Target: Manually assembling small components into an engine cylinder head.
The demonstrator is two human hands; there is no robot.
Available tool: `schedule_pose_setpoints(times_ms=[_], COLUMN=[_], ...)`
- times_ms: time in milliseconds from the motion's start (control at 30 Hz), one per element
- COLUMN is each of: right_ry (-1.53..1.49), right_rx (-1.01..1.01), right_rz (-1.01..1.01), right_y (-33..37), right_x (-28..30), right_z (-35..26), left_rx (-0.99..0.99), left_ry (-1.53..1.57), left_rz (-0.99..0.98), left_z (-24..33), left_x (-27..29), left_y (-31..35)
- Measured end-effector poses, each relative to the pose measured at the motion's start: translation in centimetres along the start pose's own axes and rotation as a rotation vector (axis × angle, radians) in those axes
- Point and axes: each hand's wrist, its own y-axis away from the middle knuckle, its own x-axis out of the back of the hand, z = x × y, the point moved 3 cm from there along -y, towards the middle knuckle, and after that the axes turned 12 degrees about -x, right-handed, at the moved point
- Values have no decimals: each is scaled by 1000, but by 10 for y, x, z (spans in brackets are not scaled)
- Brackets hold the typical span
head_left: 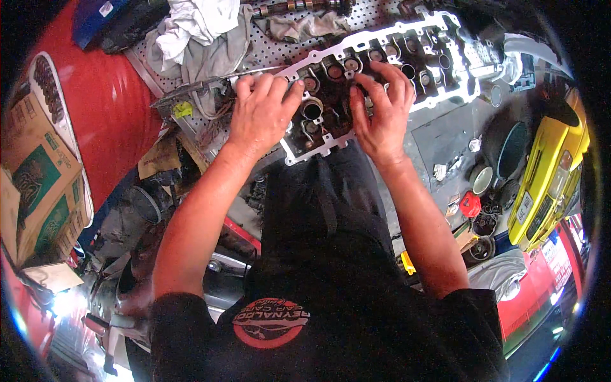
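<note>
A long silver engine cylinder head lies slantwise before me, its dark inside showing round bores and valve parts. My left hand is curled over its left end, the thumb at the rim beside a round bore and the fingertips over the far edge. Over the middle of the part is my right hand, its fingers bent and apart, with the tips down among the inner parts. I see nothing held in the right hand, though the spot under its fingertips is partly hidden.
White and grey rags lie on a perforated metal bench top, with a camshaft at the back. Cardboard boxes stand at left by a red panel. At right are a dark round tub and a yellow car front.
</note>
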Motion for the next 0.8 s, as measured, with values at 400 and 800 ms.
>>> schedule_pose_setpoints(times_ms=[400,800], right_ry=[65,-56], right_rx=[-10,-58], right_rz=[29,49], right_y=[14,10], right_x=[-15,-5], right_z=[31,30], left_rx=[-69,284], left_ry=[85,246], left_rz=[-145,209], left_z=[-6,9], left_x=[8,32], left_y=[-14,-14])
